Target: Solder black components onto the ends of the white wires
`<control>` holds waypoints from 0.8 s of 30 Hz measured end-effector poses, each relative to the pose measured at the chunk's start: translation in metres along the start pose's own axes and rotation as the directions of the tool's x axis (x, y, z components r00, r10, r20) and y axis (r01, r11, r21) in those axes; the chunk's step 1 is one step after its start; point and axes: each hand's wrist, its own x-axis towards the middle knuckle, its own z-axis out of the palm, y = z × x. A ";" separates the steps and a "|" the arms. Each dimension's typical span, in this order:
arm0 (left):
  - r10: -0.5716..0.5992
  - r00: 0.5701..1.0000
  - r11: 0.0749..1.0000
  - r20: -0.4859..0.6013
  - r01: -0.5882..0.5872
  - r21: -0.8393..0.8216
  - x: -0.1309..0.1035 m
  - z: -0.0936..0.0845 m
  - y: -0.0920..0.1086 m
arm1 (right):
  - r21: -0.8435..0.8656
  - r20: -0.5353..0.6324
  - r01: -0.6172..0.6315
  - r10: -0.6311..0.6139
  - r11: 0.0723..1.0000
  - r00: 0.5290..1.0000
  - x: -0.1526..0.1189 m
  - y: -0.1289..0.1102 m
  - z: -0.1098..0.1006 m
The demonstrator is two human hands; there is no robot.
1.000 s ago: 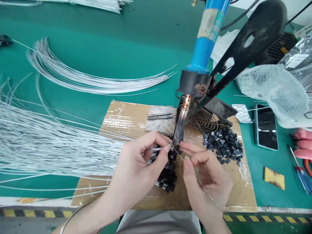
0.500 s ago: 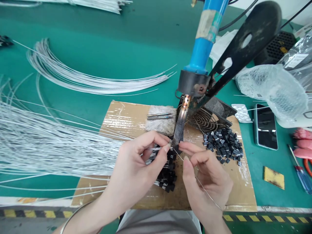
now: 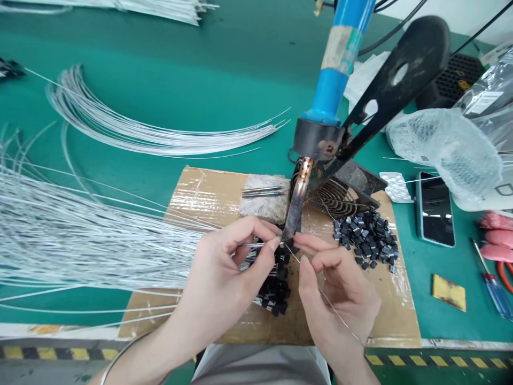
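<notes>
A: What was being held, and where?

B: In the left hand, a white wire was pinched between thumb and forefinger, its end brought to the tip of a soldering iron; in the right hand, a thin metal strand was nipped between thumb and fingers, its free end led toward the same spot

A: So was either grip open?

B: Neither; both were closed, each on its slender length, though what lay at the very meeting point could not be told, being masked by fingertips and iron

A: How far along was the work judged to be?

B: Partway; dark pieces were heaped among wire ends below the left hand, by which a finished share was suggested, while loose black blocks were left piled on the cardboard, and a curved wire bundle was laid apart on the green tabletop

A: And the materials?

B: The wires were smooth and bendy, the blocks small and squared; the iron's glossy blue handle was followed by a scorched, perforated metal shaft; slim rods were rested across a matted, fibrous pad; the brown cardboard was covered with shiny, wrinkled film
</notes>
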 end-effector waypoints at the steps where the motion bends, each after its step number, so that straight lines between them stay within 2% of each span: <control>1: 0.000 1.000 1.000 0.000 0.000 0.002 0.000 0.000 0.000 | 0.002 0.001 0.000 0.000 1.000 1.000 0.000 0.000 0.000; 24: -0.016 1.000 1.000 -0.009 0.016 0.008 -0.001 0.000 0.000 | -0.030 -0.016 0.047 -0.048 0.998 0.999 -0.003 0.000 0.002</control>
